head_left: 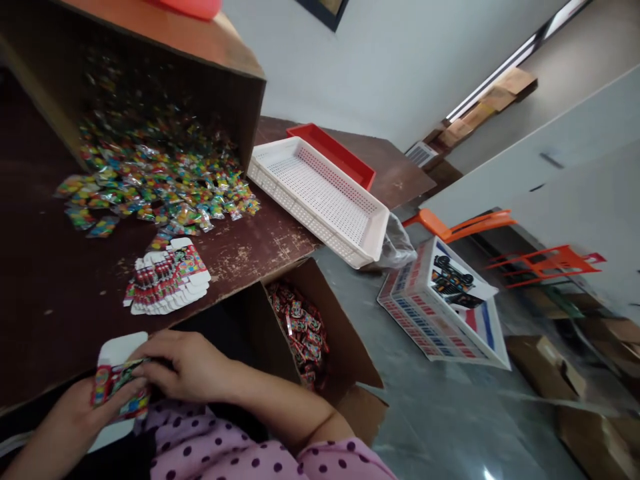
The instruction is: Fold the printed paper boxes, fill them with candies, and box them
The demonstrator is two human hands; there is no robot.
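Observation:
In the head view, a small printed carton with white end flaps is held low over my lap. My left hand grips its printed side, thumb across the front. My right hand has its fingers bent onto the carton's right edge near the upper flap. Just beyond, a fanned stack of flat printed cartons lies on the dark red table. Behind that stack, many clear packets of colourful candies spill out of a big cardboard box resting on its side.
An open cardboard box holding many small printed packs sits below the table edge at my right. A white perforated tray and a red tray overhang or rest on the table. A plastic crate and orange chairs stand beyond.

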